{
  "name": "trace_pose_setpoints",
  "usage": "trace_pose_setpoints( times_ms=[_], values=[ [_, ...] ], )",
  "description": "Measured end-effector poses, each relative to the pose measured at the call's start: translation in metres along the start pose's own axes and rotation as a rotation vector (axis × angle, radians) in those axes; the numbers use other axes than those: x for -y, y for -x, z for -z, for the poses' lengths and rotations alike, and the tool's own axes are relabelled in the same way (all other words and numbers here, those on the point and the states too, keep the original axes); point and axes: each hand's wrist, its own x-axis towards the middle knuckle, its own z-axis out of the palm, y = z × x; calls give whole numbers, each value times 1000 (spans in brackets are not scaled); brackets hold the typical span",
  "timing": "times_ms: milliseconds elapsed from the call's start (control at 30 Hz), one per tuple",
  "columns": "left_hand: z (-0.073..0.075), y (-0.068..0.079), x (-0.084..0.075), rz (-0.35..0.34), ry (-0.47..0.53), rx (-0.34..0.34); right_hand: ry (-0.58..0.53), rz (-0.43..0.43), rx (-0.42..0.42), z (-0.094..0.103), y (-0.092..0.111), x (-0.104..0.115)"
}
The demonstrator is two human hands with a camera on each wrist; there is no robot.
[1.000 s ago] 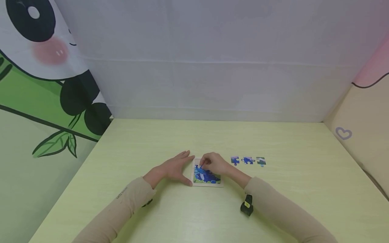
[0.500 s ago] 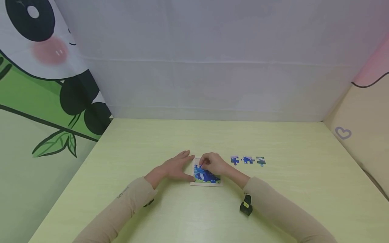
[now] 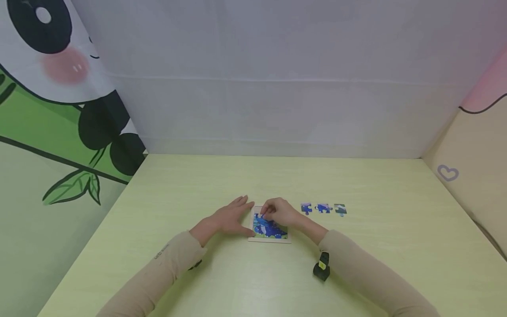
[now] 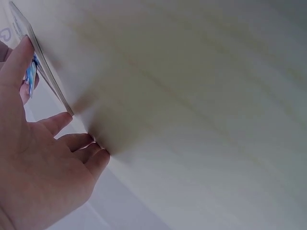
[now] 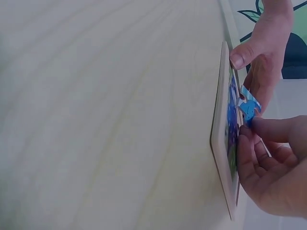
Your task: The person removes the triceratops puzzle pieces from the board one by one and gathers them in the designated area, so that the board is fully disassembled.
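A small puzzle board (image 3: pixel 270 241) with a pale rim lies on the table, its picture of a blue dinosaur partly filled in. My left hand (image 3: pixel 229 219) is at the board's left side, fingers spread. Its thumb rests on the rim, seen also in the left wrist view. Over the board my right hand (image 3: pixel 282 212) pinches a light-blue puzzle piece (image 5: pixel 249 109) between thumb and fingertips. In the right wrist view that piece stands tilted above the picture. The right hand hides the board's upper right part in the head view.
To the right of the board, three loose puzzle pieces lie in a row: a left one (image 3: pixel 306 208), a middle one (image 3: pixel 323 208) and a right one (image 3: pixel 340 209). The pale table (image 3: pixel 380 185) ends at a white backdrop (image 3: pixel 277 114). Painted panels flank it.
My left thumb has moved from the board's lower left corner up onto its rim. The right hand with the puzzle piece stays at nearly the same spot.
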Motion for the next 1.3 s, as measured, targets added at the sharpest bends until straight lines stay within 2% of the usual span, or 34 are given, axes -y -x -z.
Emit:
trace_pose_setpoints(
  times_ms=[267,700,867,1033,1300],
  values=[
    [0,-1,1,11,-22,1,-45,-7,29,8,6,-1],
    [0,-2,4,-30,-23,-7,0,123,94,48,26,-25],
    [1,-2,3,-41,-26,-1,25,116,82,67,37,-39],
    [1,-1,2,-39,-19,1,64,73,59,83,47,-55],
    [0,-2,2,-39,-25,-7,35,36,64,94,58,-69]
  ],
)
